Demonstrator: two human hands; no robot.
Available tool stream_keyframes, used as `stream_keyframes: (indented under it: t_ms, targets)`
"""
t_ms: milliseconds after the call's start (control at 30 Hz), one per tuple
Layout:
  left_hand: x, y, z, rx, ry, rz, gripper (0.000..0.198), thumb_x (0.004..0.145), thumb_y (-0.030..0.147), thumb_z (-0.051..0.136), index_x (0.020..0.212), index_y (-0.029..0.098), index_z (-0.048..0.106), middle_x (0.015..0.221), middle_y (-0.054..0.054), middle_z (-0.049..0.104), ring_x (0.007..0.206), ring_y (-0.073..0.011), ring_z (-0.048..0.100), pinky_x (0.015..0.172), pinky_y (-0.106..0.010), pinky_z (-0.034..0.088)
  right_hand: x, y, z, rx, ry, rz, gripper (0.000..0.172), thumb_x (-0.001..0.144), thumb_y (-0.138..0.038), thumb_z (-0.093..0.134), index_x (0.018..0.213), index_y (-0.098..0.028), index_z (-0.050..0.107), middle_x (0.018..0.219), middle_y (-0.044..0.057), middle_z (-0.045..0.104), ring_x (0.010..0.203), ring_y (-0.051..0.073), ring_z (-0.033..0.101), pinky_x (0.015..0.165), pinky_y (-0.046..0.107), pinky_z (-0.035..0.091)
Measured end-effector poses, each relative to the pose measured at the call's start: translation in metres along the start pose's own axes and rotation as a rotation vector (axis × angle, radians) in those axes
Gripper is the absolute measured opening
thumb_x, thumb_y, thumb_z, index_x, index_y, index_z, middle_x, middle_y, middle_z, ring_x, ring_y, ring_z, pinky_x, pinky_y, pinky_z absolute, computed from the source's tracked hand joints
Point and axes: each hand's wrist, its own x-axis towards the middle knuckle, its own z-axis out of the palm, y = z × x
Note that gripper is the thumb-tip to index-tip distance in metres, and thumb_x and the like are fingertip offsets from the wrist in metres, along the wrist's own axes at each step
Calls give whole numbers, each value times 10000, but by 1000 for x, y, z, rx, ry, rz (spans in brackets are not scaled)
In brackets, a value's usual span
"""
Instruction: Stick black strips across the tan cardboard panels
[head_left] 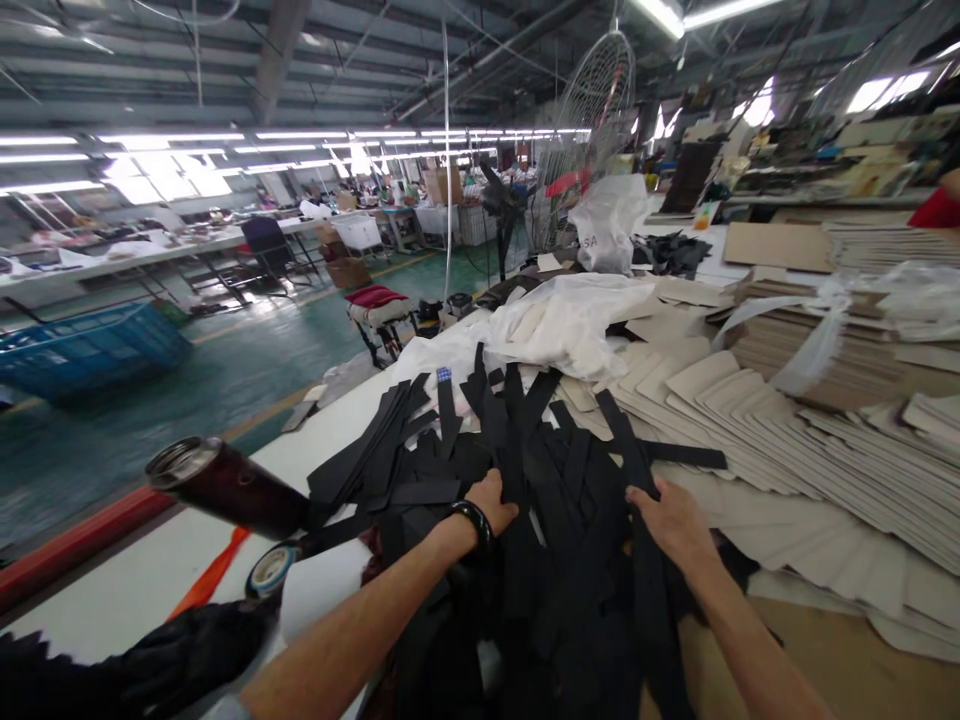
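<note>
At my far left a blue crate [90, 345] sits on the floor, and nearer me a dark red flask [232, 490] leans over the edge of the desk [105, 610], with a roll of tape [271, 572] just beside it. Then the heap of black strips [420, 460] begins, spread across the desk straight ahead of me, some strips fanned away to the left. My left hand [491, 500], a dark bracelet [474, 522] at its wrist, is down on the heap; its fingers curl in at the left edge of a middle strip [514, 570], but I cannot tell whether they clamp it or only press against it. That strip lies just right of those fingers, its long axis running from me toward the far side. Between my hands more strips cross at odd angles. My right hand [675, 520] has thumb and fingers pinched together on the right-hand strip [651, 590], which also runs lengthwise away from me, its far end leaning left; this hand is much the nearer to it. Just beyond those fingers a short strip [686, 455] points sideways to the right, over the fanned beige cards [757, 430].
</note>
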Motion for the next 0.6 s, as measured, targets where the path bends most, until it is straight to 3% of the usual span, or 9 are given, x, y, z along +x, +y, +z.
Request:
stream_keyframes:
  t_ms: [100, 167, 300, 433, 533, 600]
  targets:
    - [-3, 15, -1, 176, 143, 162, 307, 876, 231, 478, 1172, 157, 451, 1202, -152, 487, 1091, -278, 490, 913, -452, 360, 13, -8, 5, -58, -31, -97, 349, 832, -319, 388, 1045, -120, 579, 1023, 141, 636, 1008, 257, 562, 847, 331, 393]
    - [-4, 26, 7, 252, 151, 335, 277, 898, 237, 428, 1174, 230, 463, 1291, -96, 432, 1189, -255, 402, 988, -432, 278, 20, -8, 7, -89, -67, -174, 345, 843, -278, 391, 1124, -150, 545, 1114, 100, 614, 1061, 212, 536, 880, 286, 372]
    - [4, 38, 27, 362, 56, 583, 167, 834, 282, 549, 998, 259, 569, 1123, -35, 540, 1114, -225, 441, 961, -366, 300, 22, 13, -1, -197, -83, -185, 302, 829, -209, 382, 1058, -134, 565, 1044, 108, 630, 1001, 220, 558, 842, 298, 385]
    - [14, 31, 25, 418, 46, 581, 163, 855, 334, 498, 836, 212, 604, 960, -66, 575, 997, -246, 496, 858, -378, 371, 19, 34, -21, -301, -56, -152, 228, 806, -177, 387, 909, -157, 589, 837, 77, 640, 831, 215, 591, 750, 297, 401]
    - [18, 31, 18, 431, 58, 541, 202, 838, 373, 518, 767, 206, 607, 914, -67, 582, 957, -246, 514, 816, -361, 393, 28, 27, -32, -359, 29, -141, 278, 855, -238, 370, 1040, -125, 543, 924, 122, 621, 870, 244, 581, 739, 324, 399]
    - [21, 37, 19, 421, 98, 500, 212, 829, 398, 529, 830, 202, 608, 967, -80, 575, 1002, -258, 496, 856, -378, 376, 40, 14, -35, -394, 80, -162, 310, 879, -262, 363, 1125, -124, 492, 1030, 146, 584, 921, 256, 570, 735, 334, 398]
